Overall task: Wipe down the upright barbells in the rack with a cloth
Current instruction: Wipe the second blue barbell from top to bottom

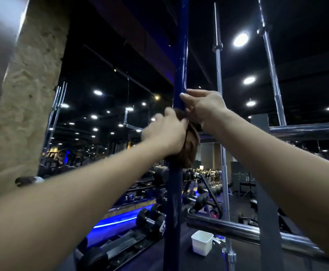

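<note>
A dark blue upright barbell [181,61] rises through the middle of the view. My left hand [165,132] grips a brown cloth [191,145] wrapped round the bar at about chest height. Just above it, my right hand [202,106] holds the same bar, thumb and fingers curled round it and touching the top of the cloth. Two chrome upright barbells stand to the right, one [218,61] close by and another [271,63] farther right.
Chrome horizontal rack rails cross at the right, one high [306,130] and one low [247,231]. A white plastic tub [201,242] sits on the dark floor. Dumbbell racks [152,222] line the mirrored wall at left. A stone pillar [28,94] stands at far left.
</note>
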`<control>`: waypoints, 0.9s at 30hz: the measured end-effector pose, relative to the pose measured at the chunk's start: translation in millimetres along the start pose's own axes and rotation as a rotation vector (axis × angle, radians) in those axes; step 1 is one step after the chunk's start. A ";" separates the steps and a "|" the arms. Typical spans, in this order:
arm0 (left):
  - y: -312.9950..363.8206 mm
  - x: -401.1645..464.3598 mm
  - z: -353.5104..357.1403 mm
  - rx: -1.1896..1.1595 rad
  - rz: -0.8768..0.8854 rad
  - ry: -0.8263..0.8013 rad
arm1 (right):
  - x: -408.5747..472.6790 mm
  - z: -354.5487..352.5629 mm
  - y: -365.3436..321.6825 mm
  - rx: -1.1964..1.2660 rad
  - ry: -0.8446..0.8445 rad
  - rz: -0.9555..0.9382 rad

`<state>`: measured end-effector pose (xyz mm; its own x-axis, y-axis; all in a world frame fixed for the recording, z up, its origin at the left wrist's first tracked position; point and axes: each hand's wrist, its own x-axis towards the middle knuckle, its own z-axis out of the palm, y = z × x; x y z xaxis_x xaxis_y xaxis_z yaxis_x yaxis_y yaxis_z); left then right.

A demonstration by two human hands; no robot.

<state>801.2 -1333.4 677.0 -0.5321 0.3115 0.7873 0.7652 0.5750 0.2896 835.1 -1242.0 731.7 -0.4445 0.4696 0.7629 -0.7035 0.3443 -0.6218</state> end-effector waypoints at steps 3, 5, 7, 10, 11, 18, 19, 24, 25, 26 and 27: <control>-20.9 -53.6 27.0 0.015 0.019 -0.094 | -12.9 -3.0 4.5 -0.028 0.000 0.015; -27.8 -65.9 31.1 0.030 0.008 -0.136 | -22.0 -0.9 4.7 -0.029 0.010 0.009; -28.0 -63.5 26.0 0.068 0.025 -0.131 | -27.3 1.8 2.6 -0.046 0.006 0.004; -20.3 -35.8 11.3 0.073 0.029 -0.074 | -28.2 3.4 1.9 -0.067 0.012 0.010; -15.6 -21.3 4.0 0.046 0.024 -0.050 | -27.2 4.2 3.0 -0.076 0.014 0.010; -17.7 -35.7 20.8 -0.002 0.011 -0.066 | -27.0 0.2 9.5 -0.099 0.021 0.009; -24.1 -50.9 27.7 -0.002 0.028 -0.100 | -30.1 -0.6 10.3 -0.108 0.026 0.014; -28.2 -53.7 23.1 0.025 0.047 -0.128 | -41.5 1.6 6.2 -0.150 0.053 0.022; -23.8 -42.4 16.9 0.030 0.049 -0.107 | -40.9 2.4 4.6 -0.151 0.051 0.021; -19.7 -28.6 9.0 0.019 0.043 -0.083 | -39.6 2.9 4.4 -0.155 0.055 0.022; -14.7 -13.4 -0.1 -0.012 0.032 -0.065 | -37.4 3.6 4.6 -0.182 0.062 0.019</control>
<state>797.2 -1346.1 662.2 -0.5291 0.3784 0.7595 0.7865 0.5548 0.2715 846.5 -1260.9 701.0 -0.4176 0.5250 0.7417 -0.5806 0.4737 -0.6622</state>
